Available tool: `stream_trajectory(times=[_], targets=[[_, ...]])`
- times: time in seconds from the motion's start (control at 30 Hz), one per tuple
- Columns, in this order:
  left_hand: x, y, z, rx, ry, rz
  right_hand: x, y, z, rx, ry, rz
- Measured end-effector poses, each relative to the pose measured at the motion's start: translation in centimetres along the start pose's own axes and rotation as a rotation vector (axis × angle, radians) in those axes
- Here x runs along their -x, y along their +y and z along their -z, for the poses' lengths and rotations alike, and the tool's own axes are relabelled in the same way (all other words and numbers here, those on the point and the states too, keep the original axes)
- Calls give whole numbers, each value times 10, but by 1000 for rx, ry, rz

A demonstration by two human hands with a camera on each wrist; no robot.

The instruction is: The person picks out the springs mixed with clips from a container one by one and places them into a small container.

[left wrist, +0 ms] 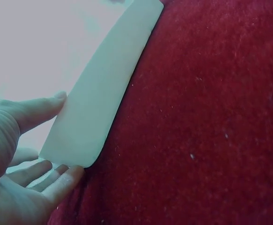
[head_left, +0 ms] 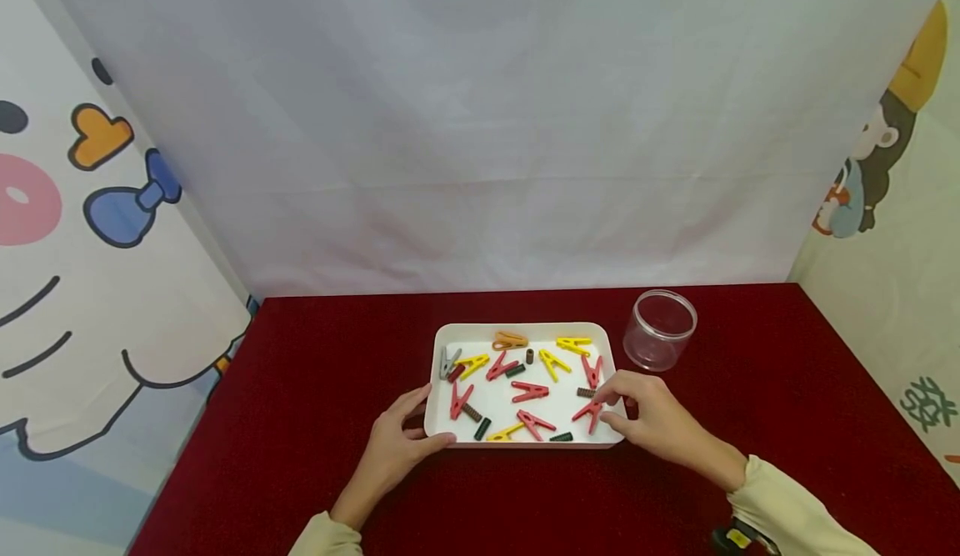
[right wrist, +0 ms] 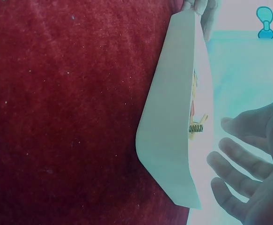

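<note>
A white tray [head_left: 540, 445] holds several red clothespins [head_left: 530, 392], yellow clothespins [head_left: 553, 364], an orange clothespin [head_left: 510, 340] and a grey clothespin [head_left: 448, 363]. My left hand [head_left: 397, 435] holds the tray's near left corner, thumb along the front edge and fingers at the left side. In the left wrist view, the thumb [left wrist: 38, 110] meets the upper edge of the wall. Over the tray's right edge is my right hand [head_left: 652, 414], fingers loosely bent and fingertips close to a red clothespin [head_left: 590, 413]. Nothing shows between its spread fingers in the right wrist view.
Among the clothespins lie small dark ribbed cylinders [head_left: 482, 429] in green, brown and dark red. A clear round jar [head_left: 660, 331] stands upright, lidless, behind the tray's right side. A dark red cloth [head_left: 337, 356] covers the table, and a white curtain [head_left: 487, 122] hangs behind.
</note>
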State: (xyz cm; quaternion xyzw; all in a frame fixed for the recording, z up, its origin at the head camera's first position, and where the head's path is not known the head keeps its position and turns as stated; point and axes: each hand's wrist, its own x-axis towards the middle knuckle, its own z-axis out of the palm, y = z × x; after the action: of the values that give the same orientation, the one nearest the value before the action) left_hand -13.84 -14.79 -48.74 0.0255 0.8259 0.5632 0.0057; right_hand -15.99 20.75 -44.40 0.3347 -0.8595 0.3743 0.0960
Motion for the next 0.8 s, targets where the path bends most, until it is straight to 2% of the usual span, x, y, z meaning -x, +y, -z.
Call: stream_trajectory(times=[0.43,0.67,0.8], targets=[[-1,-1,1,17,11,26,-6,1,-10,-22,-105,-66],[0,-2,0,66,7,32,-10,4,-17,-25,-96,23],[-1,-5,0,72,11,40,-12,6,-22,-26,-125,13]])
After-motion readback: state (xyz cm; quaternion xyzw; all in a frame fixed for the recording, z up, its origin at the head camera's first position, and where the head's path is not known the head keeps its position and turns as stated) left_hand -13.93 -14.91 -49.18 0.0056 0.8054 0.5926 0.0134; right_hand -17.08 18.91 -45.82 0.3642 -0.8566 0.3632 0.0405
